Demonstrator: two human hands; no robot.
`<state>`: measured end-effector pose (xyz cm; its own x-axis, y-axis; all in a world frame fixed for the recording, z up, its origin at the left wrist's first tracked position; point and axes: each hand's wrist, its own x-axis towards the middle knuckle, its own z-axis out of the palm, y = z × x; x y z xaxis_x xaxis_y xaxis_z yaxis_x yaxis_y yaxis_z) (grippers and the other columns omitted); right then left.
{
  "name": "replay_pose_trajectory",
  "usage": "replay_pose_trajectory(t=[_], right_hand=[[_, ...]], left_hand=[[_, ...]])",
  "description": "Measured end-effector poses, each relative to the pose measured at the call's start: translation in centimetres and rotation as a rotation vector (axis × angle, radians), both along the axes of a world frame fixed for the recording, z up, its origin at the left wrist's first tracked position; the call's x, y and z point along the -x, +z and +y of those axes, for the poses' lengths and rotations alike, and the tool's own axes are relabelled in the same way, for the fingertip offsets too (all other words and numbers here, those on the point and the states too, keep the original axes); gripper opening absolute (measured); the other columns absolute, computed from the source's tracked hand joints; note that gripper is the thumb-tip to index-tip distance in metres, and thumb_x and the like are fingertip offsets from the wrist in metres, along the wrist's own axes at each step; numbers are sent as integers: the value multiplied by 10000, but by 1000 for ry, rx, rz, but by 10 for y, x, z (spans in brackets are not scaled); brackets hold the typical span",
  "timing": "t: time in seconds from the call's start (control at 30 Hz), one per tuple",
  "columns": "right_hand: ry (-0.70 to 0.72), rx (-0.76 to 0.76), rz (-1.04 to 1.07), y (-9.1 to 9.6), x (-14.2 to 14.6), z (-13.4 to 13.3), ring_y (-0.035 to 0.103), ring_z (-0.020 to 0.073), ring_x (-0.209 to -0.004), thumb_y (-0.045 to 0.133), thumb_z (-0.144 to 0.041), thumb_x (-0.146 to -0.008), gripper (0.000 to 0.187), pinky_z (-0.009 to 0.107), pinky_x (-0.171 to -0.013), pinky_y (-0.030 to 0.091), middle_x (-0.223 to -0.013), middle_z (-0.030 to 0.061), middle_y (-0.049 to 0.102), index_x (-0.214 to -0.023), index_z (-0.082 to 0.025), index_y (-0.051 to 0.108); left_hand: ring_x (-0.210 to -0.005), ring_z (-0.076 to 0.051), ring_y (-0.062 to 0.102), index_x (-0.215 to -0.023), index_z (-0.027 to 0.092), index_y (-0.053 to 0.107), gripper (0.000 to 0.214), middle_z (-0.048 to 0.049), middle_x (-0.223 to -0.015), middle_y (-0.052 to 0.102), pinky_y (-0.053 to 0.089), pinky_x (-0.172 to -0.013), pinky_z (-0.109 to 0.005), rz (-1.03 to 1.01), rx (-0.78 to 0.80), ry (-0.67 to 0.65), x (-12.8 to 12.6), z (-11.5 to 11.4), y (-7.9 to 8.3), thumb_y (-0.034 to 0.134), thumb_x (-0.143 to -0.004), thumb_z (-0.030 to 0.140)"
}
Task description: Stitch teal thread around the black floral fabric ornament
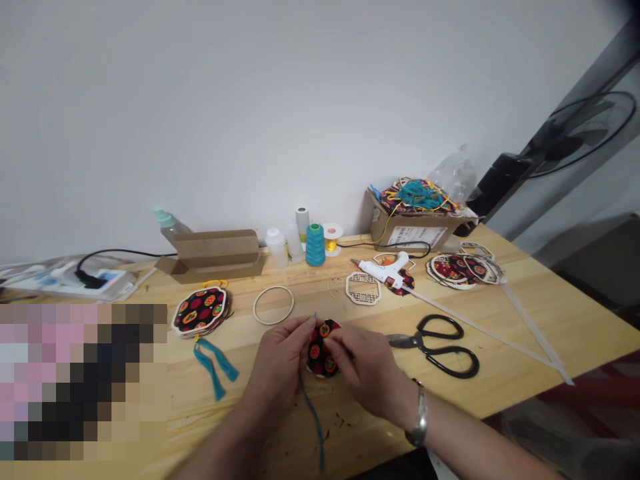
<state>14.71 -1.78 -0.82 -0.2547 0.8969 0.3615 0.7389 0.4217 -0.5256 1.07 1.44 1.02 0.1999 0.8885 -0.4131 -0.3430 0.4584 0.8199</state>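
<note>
Between my two hands is a small rounded piece of black fabric (pixel 320 357) with red, orange and green flower prints. My left hand (pixel 280 357) pinches its left edge, where a teal cord (pixel 316 417) hangs down toward the table's front; a bit of teal also shows above the fingers. My right hand (pixel 367 367), with a silver watch or bracelet (pixel 420 413) on the wrist, closes its fingers on the fabric's right side. Its fingertips partly cover the piece. Black-handled scissors (pixel 420 341) lie just right of that hand, and a thin wooden ring (pixel 273 305) lies beyond the left one.
A white glue gun (pixel 390 270) rests beside a wooden lattice frame (pixel 363 289). Patterned pieces with teal tassels (pixel 215 367) lie left. At the back stand a teal thread cone (pixel 315 245), an open cardboard box (pixel 215 257) and a filled box (pixel 415 230). A blurred area covers the lower left.
</note>
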Motion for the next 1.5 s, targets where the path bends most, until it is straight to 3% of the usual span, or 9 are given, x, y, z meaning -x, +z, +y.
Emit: replay_pose_trajectory(t=[0.1, 0.2, 0.33, 0.53, 0.73, 1.03, 1.13, 1.4, 1.5], right_hand=[[173, -299, -181, -11, 2, -2, 445, 117, -536, 400, -224, -865, 241, 275, -480, 249, -590, 10, 538, -672, -157, 529], [255, -400, -243, -14, 0, 0, 423, 117, -519, 417, -238, -849, 259, 278, -465, 242, -556, 2, 506, -613, -164, 492], [266, -404, -234, -12, -2, 2, 411, 113, -507, 430, -225, -827, 251, 273, -457, 250, -549, 0, 500, -588, -166, 480], [269, -379, -226, -10, -3, 2, 427, 115, -512, 427, -224, -810, 228, 266, -458, 264, -556, 4, 510, -596, -169, 484], [275, -362, -210, -8, -3, 4, 432, 111, -514, 431, -216, -798, 211, 263, -457, 258, -562, 1, 513, -598, -168, 477], [287, -319, -201, -9, -4, 4, 442, 117, -527, 408, -209, -810, 213, 267, -466, 277, -579, 7, 527, -615, -171, 484], [293, -308, -189, -11, -5, 5, 440, 112, -533, 413, -209, -806, 200, 259, -473, 278, -591, 7, 529, -624, -169, 484], [279, -319, -181, -8, -5, 5, 409, 111, -520, 411, -195, -805, 224, 270, -469, 239, -560, 0, 497, -589, -170, 463], [245, -314, -172, -9, -4, 4, 402, 114, -525, 418, -187, -805, 228, 276, -473, 235, -556, 1, 489, -584, -167, 467]], left_hand=[[-464, -92, 514, -683, 132, 695, 168, 11, -508, 604, 385, -455, -189, 21, -19, -1, 0, 0, 1, 699, -619, 288], [-373, -47, 388, -666, 119, 694, 178, 55, -406, 494, 272, -371, -158, 52, -32, 28, 0, 1, 2, 711, -600, 284], [-333, -21, 253, -660, 112, 691, 190, 93, -350, 375, 163, -339, -150, 64, -20, 42, 1, 1, 3, 714, -595, 288], [-401, -59, 436, -659, 123, 695, 164, 24, -446, 557, 287, -381, -158, 15, 7, 30, -2, -1, 4, 724, -577, 262], [-337, -26, 358, -658, 117, 690, 189, 56, -379, 489, 238, -342, -136, 25, 8, 31, -1, 1, 3, 712, -604, 297], [-423, -74, 507, -674, 117, 690, 166, 3, -468, 596, 366, -414, -159, -28, 24, 7, -1, 0, 2, 705, -618, 273], [-387, -70, 475, -663, 124, 686, 171, 37, -398, 530, 335, -388, -158, -25, 27, 9, -1, 0, 1, 705, -617, 287], [-404, -53, 435, -744, 118, 693, 203, 11, -486, 580, 275, -384, -154, 28, -19, -33, 3, 2, -9, 655, -689, 309], [-449, -66, 486, -763, 119, 694, 204, 2, -509, 598, 323, -420, -154, 30, -23, -32, 4, 2, -9, 651, -698, 307]])
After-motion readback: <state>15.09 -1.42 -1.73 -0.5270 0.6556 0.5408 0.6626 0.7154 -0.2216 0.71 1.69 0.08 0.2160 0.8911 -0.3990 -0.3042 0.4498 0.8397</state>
